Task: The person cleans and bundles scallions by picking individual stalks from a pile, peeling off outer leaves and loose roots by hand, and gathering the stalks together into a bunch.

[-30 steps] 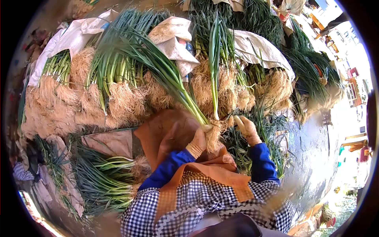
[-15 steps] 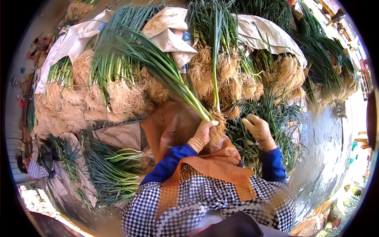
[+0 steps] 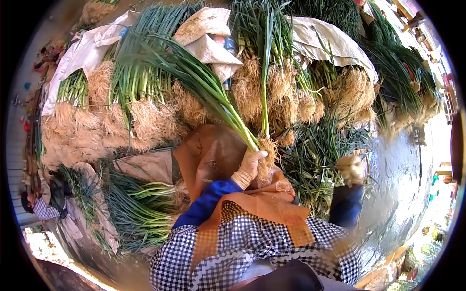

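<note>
My left hand (image 3: 248, 169) is closed round the lower stalks of a few green onions (image 3: 228, 104), just above their tan, stringy roots (image 3: 266, 165). Their long green leaves slant up and to the left, while one stalk points straight up. Over to the right, my right hand (image 3: 351, 169) is smeared by motion, so its fingers do not show clearly. It is above a heap of loose green leaves (image 3: 315, 165). A brown apron (image 3: 213, 150) covers my lap beneath the held onions.
Rooted green onion bundles (image 3: 145, 92) line the far side, partly under pale sacks (image 3: 330, 41). At my left lies a pile of green onions (image 3: 141, 208) beside a cloth (image 3: 145, 167). Wet ground (image 3: 398, 179) is on the right. Another person (image 3: 46, 206) is at the far left.
My right hand has swung right, away from the held green onions, and is now blurred. My left hand keeps its grip and has barely moved.
</note>
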### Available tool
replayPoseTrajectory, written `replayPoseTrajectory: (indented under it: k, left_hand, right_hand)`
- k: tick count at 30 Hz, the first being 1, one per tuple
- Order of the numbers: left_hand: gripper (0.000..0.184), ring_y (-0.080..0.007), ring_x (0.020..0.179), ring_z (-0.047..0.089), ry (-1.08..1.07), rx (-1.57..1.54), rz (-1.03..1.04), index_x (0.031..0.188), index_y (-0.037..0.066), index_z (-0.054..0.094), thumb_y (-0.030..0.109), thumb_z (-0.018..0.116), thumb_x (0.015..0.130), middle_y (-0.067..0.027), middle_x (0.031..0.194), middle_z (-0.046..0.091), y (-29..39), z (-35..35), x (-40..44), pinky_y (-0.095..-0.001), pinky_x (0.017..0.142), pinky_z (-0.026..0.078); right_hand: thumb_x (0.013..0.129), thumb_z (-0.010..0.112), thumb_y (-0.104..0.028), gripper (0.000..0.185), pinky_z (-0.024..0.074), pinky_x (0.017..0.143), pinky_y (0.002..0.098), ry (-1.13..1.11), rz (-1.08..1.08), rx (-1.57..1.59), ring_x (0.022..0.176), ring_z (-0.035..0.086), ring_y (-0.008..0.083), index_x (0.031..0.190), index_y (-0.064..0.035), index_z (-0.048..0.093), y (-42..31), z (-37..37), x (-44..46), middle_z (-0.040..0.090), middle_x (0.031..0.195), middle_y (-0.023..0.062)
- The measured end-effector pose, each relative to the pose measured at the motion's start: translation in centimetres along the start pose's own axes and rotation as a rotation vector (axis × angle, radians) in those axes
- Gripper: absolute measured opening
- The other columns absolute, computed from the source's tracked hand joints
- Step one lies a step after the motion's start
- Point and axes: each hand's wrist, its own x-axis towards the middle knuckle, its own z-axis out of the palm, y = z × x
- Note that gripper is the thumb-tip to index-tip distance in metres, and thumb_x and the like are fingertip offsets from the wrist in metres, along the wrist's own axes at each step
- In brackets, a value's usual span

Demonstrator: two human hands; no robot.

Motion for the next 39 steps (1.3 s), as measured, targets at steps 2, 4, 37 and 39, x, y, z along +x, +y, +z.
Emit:
replayPoseTrajectory:
  k: [2, 4, 37, 39]
  left_hand:
    - [0.069, -0.015, 0.095, 0.054, -0.058, -0.033, 0.027, 0.136, 0.006, 0.032, -0.004, 0.05, 0.07, -0.0059, 0.108, 0.054, 0.7, 0.4, -0.2, -0.0253, 0.082, 0.048]
    - [0.056, -0.0187, 0.092, 0.057, -0.08, -0.14, -0.115, 0.125, 0.002, 0.043, -0.004, 0.049, 0.069, -0.0082, 0.103, 0.057, 0.9, -0.2, -0.2, -0.029, 0.084, 0.049]
    - [0.05, -0.0247, 0.086, 0.059, -0.101, -0.369, -0.088, 0.121, -0.004, 0.046, 0.007, 0.051, 0.072, -0.0145, 0.102, 0.06, 4.9, 0.5, -0.1, -0.0406, 0.077, 0.052]
    - [0.051, -0.021, 0.079, 0.057, -0.12, -0.329, -0.089, 0.124, -0.003, 0.043, 0.013, 0.054, 0.078, -0.0108, 0.092, 0.059, 4.7, -1.0, 0.4, -0.0391, 0.074, 0.051]
  right_hand:
    - [0.083, 0.057, -0.026, 0.022, 0.0466, 0.059, 0.0323, 0.75, 0.103, -0.162, 0.058, 0.05, 0.0192, 0.077, -0.0041, 0.059, 2.1, -7.3, -4.4, 0.058, 0.071, 0.0078]
    - [0.084, 0.056, -0.027, 0.023, 0.0469, 0.064, 0.0307, 0.887, 0.717, -0.96, 0.065, 0.053, 0.0176, 0.088, -0.0043, 0.059, 4.7, -13.0, -6.8, 0.06, 0.079, 0.0073]
    - [0.082, 0.061, -0.038, 0.035, 0.042, 0.043, 0.03, 0.405, 0.051, -1.286, 0.049, 0.051, 0.0139, 0.069, -0.006, 0.061, 6.0, 9.2, 28.5, 0.056, 0.06, 0.006]
    - [0.078, 0.065, -0.041, 0.039, 0.045, 0.05, 0.0301, 0.11, 0.246, -1.229, 0.054, 0.054, 0.0137, 0.07, -0.0035, 0.064, 7.5, 9.0, 29.2, 0.06, 0.064, 0.0066]
